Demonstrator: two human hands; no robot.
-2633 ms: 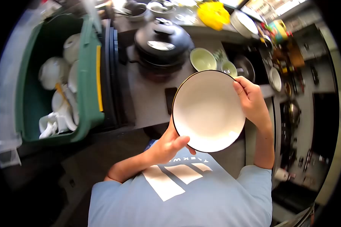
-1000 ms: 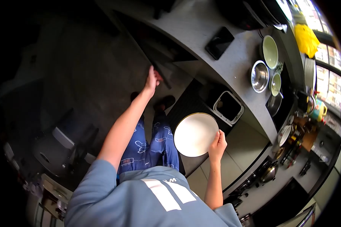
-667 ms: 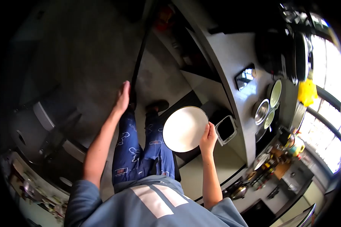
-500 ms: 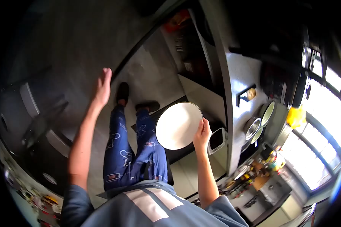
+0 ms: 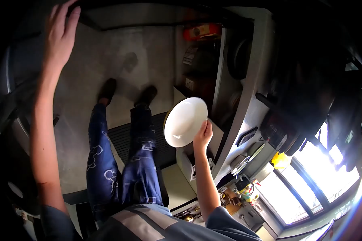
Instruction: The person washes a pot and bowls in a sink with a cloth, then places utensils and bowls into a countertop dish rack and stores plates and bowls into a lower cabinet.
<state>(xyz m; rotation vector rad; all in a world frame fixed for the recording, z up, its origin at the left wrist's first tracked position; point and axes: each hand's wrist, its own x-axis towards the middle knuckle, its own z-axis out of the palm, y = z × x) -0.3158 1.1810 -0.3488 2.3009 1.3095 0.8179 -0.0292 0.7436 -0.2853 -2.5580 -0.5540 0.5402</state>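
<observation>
In my right hand (image 5: 203, 137) is a wide white bowl (image 5: 185, 120) with a dark rim, gripped by its edge, thumb on the inner side. The bowl is tilted, its inside facing me, with no food visible in it. My left arm stretches far forward, and my left hand (image 5: 61, 34) is at the top left, fingers extended and holding nothing visible. Its fingertips come near a dark edge at the top of the view; whether they touch it I cannot tell.
On the right runs a counter (image 5: 250, 120) with a dark phone-like object (image 5: 247, 136) and a metal pot (image 5: 239, 164). Below it, open shelves hold a red-orange package (image 5: 203, 31). A dark ribbed mat (image 5: 122, 134) lies on the floor. A yellow item (image 5: 281, 160) hangs by the window.
My left hand has reached farther forward and to the left, its fingers more spread. The bowl stays in my right hand but is tilted more. My body and view have turned.
</observation>
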